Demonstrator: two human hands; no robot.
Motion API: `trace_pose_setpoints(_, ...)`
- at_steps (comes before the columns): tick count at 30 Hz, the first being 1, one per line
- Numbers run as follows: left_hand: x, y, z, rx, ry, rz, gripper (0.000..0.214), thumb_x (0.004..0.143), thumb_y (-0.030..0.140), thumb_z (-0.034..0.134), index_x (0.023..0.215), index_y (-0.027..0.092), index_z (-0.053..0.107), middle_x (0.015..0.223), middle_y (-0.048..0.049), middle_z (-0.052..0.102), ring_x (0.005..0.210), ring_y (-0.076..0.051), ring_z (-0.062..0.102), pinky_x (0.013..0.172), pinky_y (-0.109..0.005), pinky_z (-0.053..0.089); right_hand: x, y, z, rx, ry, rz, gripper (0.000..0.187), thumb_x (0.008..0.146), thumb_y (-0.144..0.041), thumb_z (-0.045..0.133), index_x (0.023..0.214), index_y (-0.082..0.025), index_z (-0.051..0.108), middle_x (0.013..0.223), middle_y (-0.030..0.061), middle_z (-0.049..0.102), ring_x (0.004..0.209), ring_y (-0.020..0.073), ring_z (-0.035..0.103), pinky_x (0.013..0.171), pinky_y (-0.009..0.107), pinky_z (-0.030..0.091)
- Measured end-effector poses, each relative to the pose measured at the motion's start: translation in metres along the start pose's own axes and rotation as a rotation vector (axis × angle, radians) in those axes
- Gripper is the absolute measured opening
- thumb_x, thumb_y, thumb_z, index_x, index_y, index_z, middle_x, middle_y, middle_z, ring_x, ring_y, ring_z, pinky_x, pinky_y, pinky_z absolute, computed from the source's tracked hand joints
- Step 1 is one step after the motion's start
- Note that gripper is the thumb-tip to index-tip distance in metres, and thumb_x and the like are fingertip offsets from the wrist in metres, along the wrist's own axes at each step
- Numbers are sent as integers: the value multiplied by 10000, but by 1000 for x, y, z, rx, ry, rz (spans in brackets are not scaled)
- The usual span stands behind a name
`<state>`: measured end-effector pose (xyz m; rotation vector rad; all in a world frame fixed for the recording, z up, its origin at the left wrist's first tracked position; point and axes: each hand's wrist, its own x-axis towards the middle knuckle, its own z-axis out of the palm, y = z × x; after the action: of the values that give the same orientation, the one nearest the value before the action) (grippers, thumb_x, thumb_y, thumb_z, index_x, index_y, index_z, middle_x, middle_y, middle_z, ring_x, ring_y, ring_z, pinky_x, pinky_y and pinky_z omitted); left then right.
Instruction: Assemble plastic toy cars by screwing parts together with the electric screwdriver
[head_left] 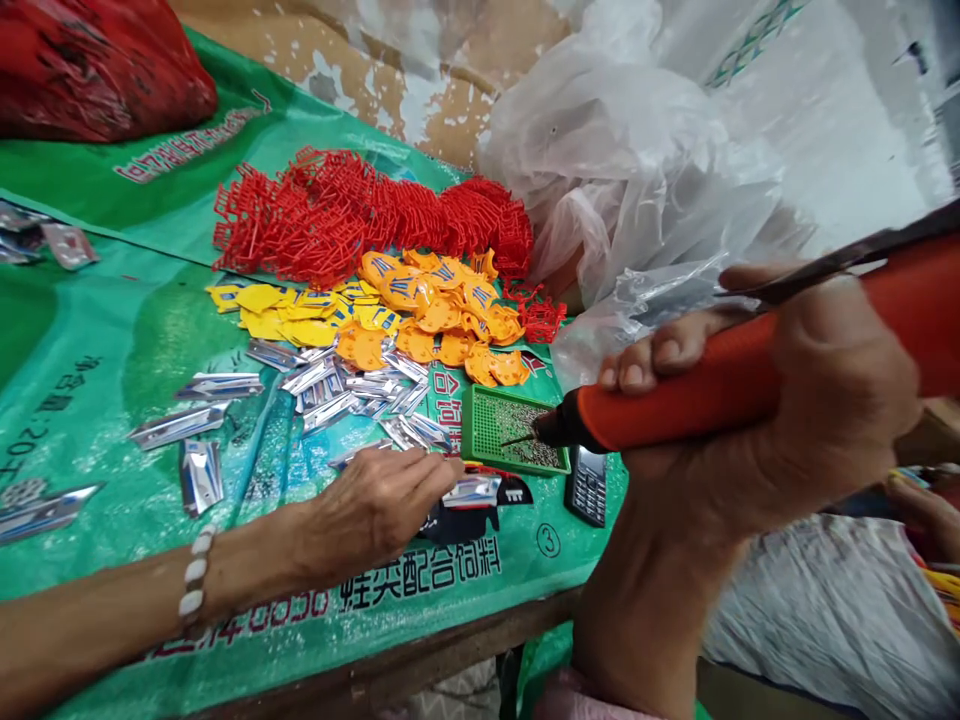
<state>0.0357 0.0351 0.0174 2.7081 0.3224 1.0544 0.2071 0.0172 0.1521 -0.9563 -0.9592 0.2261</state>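
My right hand [780, 400] is closed round a red electric screwdriver [720, 385], held level with its bit pointing left over a small green tray [480, 425] of tiny screws. My left hand [375, 510] lies low on the green sheet, fingers together and stretched toward a silver plastic part [472, 490] on top of a dark piece [465, 520]; the fingertips touch or pinch the part. A white bead bracelet [195, 585] is on my left wrist.
Loose silver parts [330, 385], yellow parts [285, 310], orange parts [442, 310] and a heap of red plastic frames [352, 215] lie on the green woven sheet [112, 340]. A small keypad phone [587, 485] lies by the tray. Clear plastic bags [637, 170] pile at the right; a red bag [90, 60] sits far left.
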Motion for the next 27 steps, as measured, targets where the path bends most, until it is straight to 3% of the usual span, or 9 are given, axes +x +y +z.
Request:
trace_pose_setpoints(6, -6, -2, 6, -35, 56, -11, 371, 887, -2, 280, 1154, 130, 501, 938, -97, 688, 759, -185, 674, 593, -291, 570, 11, 34, -1, -8, 88, 70, 154, 649, -357, 734, 721, -249, 650, 488, -50, 519, 388, 127, 447, 335, 282, 417)
trace_pose_setpoints(11, -8, -3, 9, -96, 76, -33, 401, 908, -3, 274, 1185, 143, 524, 989, -105, 702, 755, -177, 680, 564, -278, 547, 14, 54, -2, -39, 85, -36, 76, 741, -309, 713, 717, -262, 657, 527, -40, 532, 408, 141, 485, 343, 293, 448)
trace_pose_setpoints(21, -11, -2, 6, -52, 24, -56, 400, 971, 32, 251, 1223, 165, 531, 1056, -105, 725, 826, -188, 705, 635, -327, 561, 11, 67, 7, -49, 58, -26, 78, 747, -298, 732, 771, -277, 661, 538, -63, 513, 383, 132, 468, 337, 291, 455)
trace_pose_setpoints(27, -5, -3, 4, -51, 41, -16, 365, 992, 44, 228, 1183, 131, 526, 980, -108, 730, 742, -179, 699, 562, -309, 556, 11, 70, 5, -54, 44, -33, 90, 761, -287, 735, 791, -266, 653, 545, -59, 520, 399, 135, 465, 391, 319, 476)
